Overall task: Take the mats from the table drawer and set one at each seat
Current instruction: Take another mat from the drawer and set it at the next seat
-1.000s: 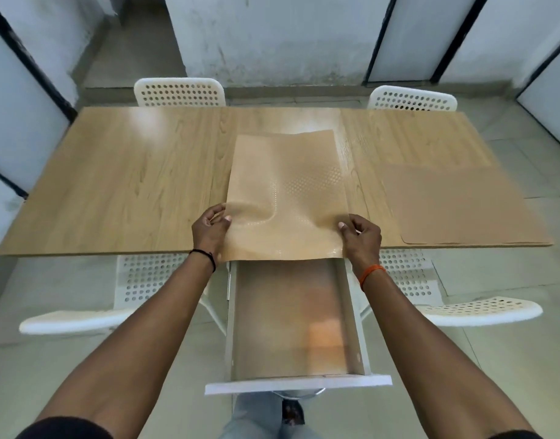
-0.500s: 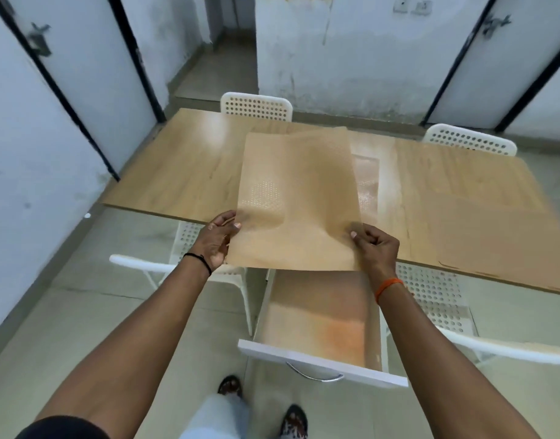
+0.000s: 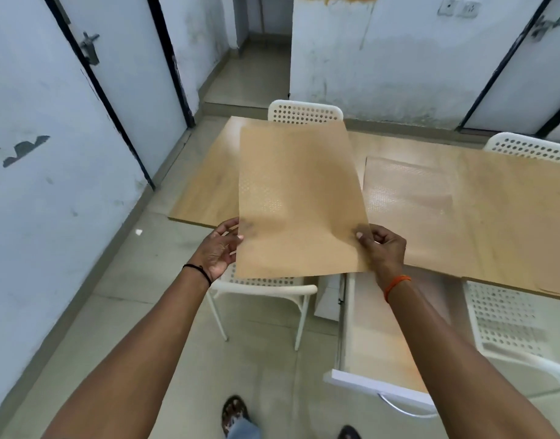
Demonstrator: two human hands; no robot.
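Observation:
I hold a tan mat (image 3: pixel 299 201) up in the air over the left half of the wooden table (image 3: pixel 202 191). My left hand (image 3: pixel 220 248) pinches its near left corner and my right hand (image 3: pixel 381 248) pinches its near right corner. A second tan mat (image 3: pixel 408 198) lies on the table just right of the held one. Another mat (image 3: pixel 526 245) lies flat at the near right seat. The white drawer (image 3: pixel 364 383) hangs open under the table edge, by my right forearm, with a tan sheet inside.
White perforated chairs stand around the table: one near left (image 3: pixel 263 288), one near right (image 3: pixel 510 324), two on the far side (image 3: pixel 305 112) (image 3: pixel 530 147). A white wall with dark-framed doors (image 3: pixel 50 153) runs close along the left.
I have lifted the mat off the drawer area and carried it left, turning and stepping left. A second mat has come into view on the table behind it.

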